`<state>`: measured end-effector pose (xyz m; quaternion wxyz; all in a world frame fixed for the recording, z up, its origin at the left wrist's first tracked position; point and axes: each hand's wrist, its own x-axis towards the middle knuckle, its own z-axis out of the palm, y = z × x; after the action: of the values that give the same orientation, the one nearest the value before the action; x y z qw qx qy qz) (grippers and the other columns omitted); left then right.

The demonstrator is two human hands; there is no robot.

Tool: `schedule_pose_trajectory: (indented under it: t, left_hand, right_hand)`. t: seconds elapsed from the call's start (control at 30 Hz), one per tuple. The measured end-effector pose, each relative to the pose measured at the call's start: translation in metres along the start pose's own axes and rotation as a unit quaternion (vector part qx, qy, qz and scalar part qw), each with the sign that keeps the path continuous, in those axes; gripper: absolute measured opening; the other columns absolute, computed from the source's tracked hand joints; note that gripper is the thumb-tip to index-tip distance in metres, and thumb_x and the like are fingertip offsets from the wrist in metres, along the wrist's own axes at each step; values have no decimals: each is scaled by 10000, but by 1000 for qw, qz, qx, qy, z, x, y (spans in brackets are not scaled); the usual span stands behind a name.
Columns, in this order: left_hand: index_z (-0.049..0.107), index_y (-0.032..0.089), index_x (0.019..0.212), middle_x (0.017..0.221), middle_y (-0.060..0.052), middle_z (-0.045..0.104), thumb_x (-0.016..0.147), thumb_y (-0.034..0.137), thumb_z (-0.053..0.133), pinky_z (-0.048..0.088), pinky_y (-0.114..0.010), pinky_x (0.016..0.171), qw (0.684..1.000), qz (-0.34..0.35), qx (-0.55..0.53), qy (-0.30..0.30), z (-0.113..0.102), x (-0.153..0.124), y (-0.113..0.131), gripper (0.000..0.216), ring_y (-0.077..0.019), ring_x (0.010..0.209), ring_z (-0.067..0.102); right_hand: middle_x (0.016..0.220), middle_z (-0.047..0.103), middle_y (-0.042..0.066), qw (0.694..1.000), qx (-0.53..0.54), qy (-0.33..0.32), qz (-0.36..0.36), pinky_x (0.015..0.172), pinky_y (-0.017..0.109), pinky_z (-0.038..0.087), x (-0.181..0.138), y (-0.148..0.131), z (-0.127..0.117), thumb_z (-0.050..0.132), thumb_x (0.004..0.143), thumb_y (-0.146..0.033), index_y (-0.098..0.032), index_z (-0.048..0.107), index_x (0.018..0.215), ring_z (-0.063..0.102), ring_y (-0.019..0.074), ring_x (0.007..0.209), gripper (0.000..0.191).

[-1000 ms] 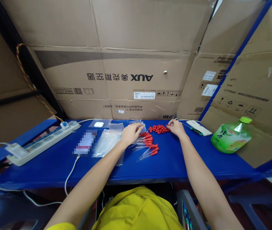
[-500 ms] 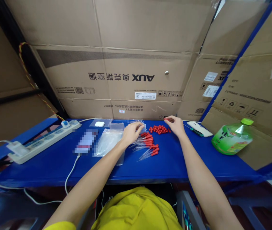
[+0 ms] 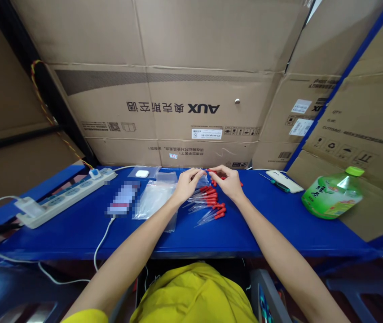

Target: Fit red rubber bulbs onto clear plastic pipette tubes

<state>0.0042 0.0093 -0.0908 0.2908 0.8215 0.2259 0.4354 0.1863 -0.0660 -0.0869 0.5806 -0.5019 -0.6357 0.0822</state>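
My left hand (image 3: 187, 184) and my right hand (image 3: 229, 181) meet over a row of clear droppers with red bulbs (image 3: 209, 204) on the blue table (image 3: 261, 224). The left hand pinches a clear glass tube near its far end. The right hand pinches a small red rubber bulb (image 3: 210, 171) against that tube. A heap of loose red bulbs (image 3: 236, 181) lies just behind the right hand, mostly hidden by it.
Clear plastic bags (image 3: 154, 197) lie left of the droppers, beside a blurred phone (image 3: 123, 198) on a cable. A white power strip (image 3: 66, 197) sits far left. A white device (image 3: 283, 180) and a green bottle (image 3: 332, 193) lie right. Cardboard boxes (image 3: 178, 107) wall the back.
My right hand picked a red bulb from the heap, lifted it, and moved left to meet my left hand. The left hand stayed on the tube.
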Motion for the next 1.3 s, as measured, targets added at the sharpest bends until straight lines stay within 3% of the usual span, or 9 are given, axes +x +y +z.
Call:
schedule_pose_trajectory:
  t: [0.13, 0.4, 0.63, 0.9, 1.3]
  left_hand:
    - [777, 178, 1066, 1069, -66, 777, 1051, 487, 468, 504, -322, 953, 999, -28, -29, -1, 1, 0, 2, 437, -226, 1020, 688]
    - [780, 177, 1070, 1090, -70, 774, 1045, 511, 484, 497, -335, 985, 999, -20, -47, -4, 2, 0, 0, 447, -223, 1027, 682]
    - [793, 182, 1055, 1018, -65, 760, 1048, 491, 488, 506, -331, 919, 1000, -6, -15, -5, 0, 0, 2, 435, -212, 940, 668]
    - [807, 167, 1045, 797, -47, 672, 1035, 501, 509, 452, -302, 730, 999, 19, 32, -22, -9, 2, 6, 448, -177, 749, 581]
    - [815, 188, 1097, 837, -55, 660, 1042, 442, 525, 454, -298, 736, 996, 52, 65, -25, -13, 1, 10, 389, -169, 748, 587]
  right_hand:
    - [765, 769, 40, 1000, -7, 7, 3, 656, 313, 539, 0, 2, -1, 721, 885, -516, -212, 784, 950, 699, 198, 656, 317]
    - [719, 741, 27, 1000, 5, 7, -2, 619, 297, 511, -2, -1, 1, 729, 892, -455, -199, 785, 940, 652, 171, 603, 267]
    - [758, 764, 39, 1000, 6, 17, 0, 656, 310, 555, -3, -2, 2, 714, 902, -468, -208, 782, 938, 695, 189, 646, 271]
    - [759, 770, 40, 1000, 11, 4, 2, 687, 331, 582, -3, 1, 2, 702, 913, -480, -225, 775, 953, 729, 211, 677, 268]
    - [783, 777, 49, 999, 48, -13, 23, 688, 327, 592, -3, 5, 3, 735, 885, -491, -213, 765, 940, 744, 215, 712, 284]
